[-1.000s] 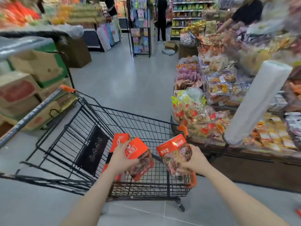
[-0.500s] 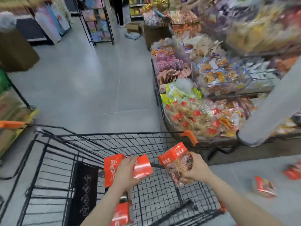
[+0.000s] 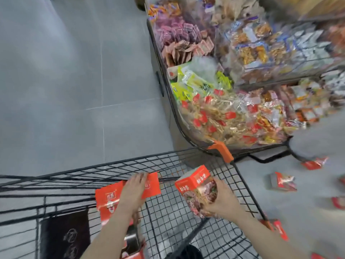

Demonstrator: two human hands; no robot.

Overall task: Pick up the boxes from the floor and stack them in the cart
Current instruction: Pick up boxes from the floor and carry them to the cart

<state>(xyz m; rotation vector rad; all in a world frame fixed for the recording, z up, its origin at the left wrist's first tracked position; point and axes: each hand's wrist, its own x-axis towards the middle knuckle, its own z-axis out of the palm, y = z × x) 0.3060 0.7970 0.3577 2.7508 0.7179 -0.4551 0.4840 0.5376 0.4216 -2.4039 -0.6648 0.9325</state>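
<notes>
A black wire shopping cart [image 3: 205, 240] fills the lower part of the view. Inside it, my left hand [image 3: 133, 191] holds two red boxes [image 3: 107, 199] side by side, fingers spread over them. My right hand [image 3: 222, 200] grips another red box [image 3: 196, 187] with a food picture, held tilted above the cart's right half. One more red box [image 3: 132, 245] lies low in the cart under my left forearm. Several red boxes lie on the floor right of the cart, one of them [image 3: 281, 182] close by.
A black-rimmed display bin [image 3: 168, 101] heaped with packaged snacks stands just beyond the cart's right corner, with its orange bumper [image 3: 221, 149]. Grey tiled floor [image 3: 65, 81] lies ahead on the left. A dark panel [image 3: 63, 238] hangs inside the cart's left side.
The view has tilted down and closer to the cart. Both hands with their boxes have sunk lower into the cart. More boxes on the floor at the right have come into sight.
</notes>
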